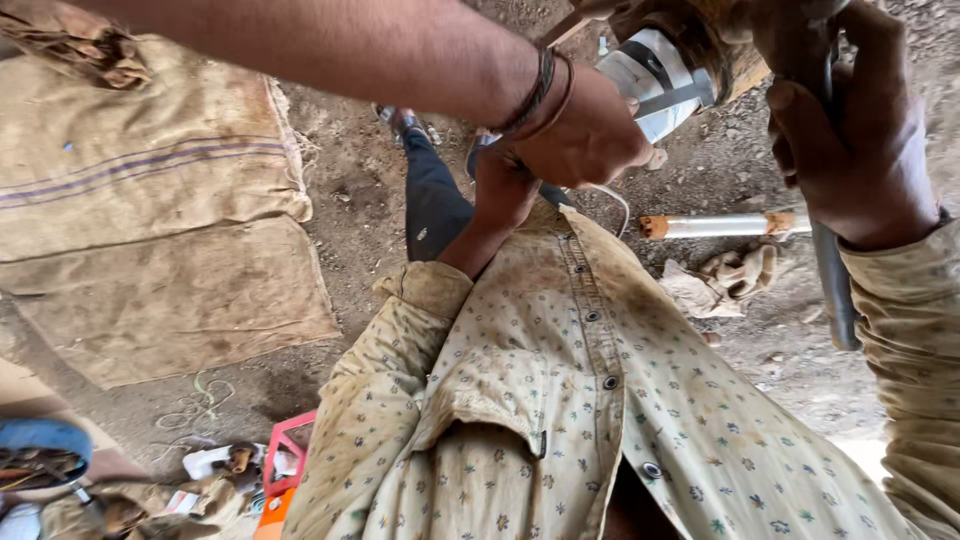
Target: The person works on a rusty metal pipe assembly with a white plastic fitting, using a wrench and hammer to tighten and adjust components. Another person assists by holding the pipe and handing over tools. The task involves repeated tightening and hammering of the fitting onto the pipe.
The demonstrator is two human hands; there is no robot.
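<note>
Largest in view, well left of all the fingers, are the tan burlap sacks spread on bare dirt. Just above the fingertips hangs the white-and-silver metal cylinder with a dark band. A co-worker's bare, braceleted hand is cupped against its near end. The left hand reaches up beneath that hand, its fingers hidden, so their spread cannot be told. The right hand is closed fully around the long grey steel bar, which runs down past its palm. Judged from this, the bar is best kept in a firm full-fist grip, clear of the co-worker's knuckles. Open ground lies below the right fingers, save for a silver tube with orange ends and a crumpled beige rag.
</note>
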